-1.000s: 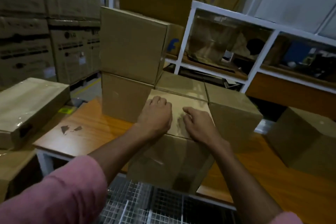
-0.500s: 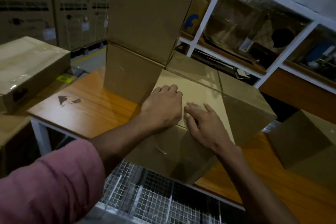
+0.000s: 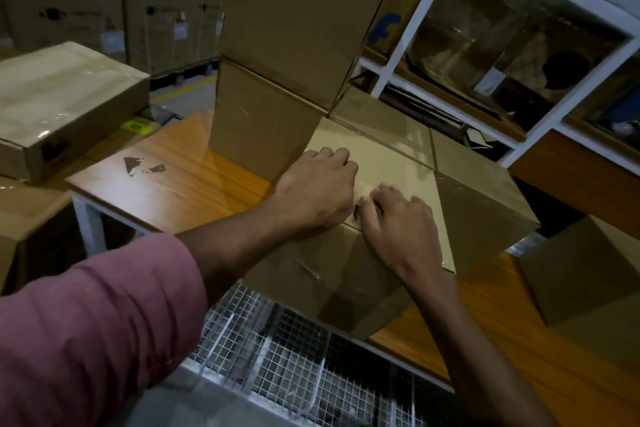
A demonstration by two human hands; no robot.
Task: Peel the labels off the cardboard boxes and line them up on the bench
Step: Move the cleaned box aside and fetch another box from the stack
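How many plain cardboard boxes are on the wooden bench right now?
4: one under both hands, one behind it, and two stacked at left, lower and upper. Others may be hidden.

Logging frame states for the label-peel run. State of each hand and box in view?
left hand: fingers curled, resting on the near box top.
right hand: fingers bent, working at the near box top; any label hidden.
near box: closed, overhangs the bench edge.
stacked boxes: two, closed, upper one offset.
bench: wood top, dark marks near the left end.
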